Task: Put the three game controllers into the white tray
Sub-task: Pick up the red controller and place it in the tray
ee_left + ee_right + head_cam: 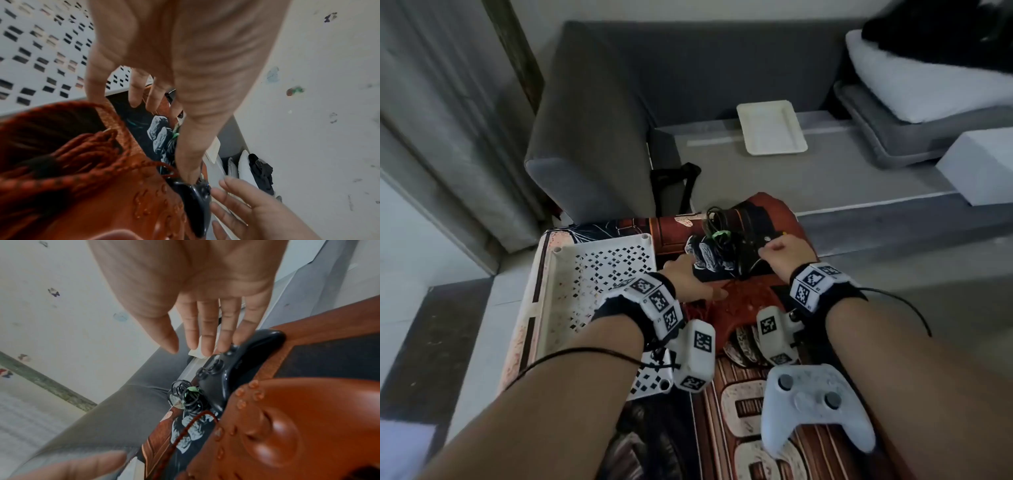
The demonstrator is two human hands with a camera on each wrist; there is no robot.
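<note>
We're in somebody's living room: grey sofa (619, 113) on the far side, white pillow (928, 85) stacked on a grey cushion (887, 137) far right, butterfly stickers (54, 292) on the wall, game controllers on a printed mat (743, 394).

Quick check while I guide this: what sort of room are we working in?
Most likely a living room or bedroom at home, used for gaming: a grey sofa with cushions stands behind, and a white controller lies on a printed mat beside the white tray.
</note>
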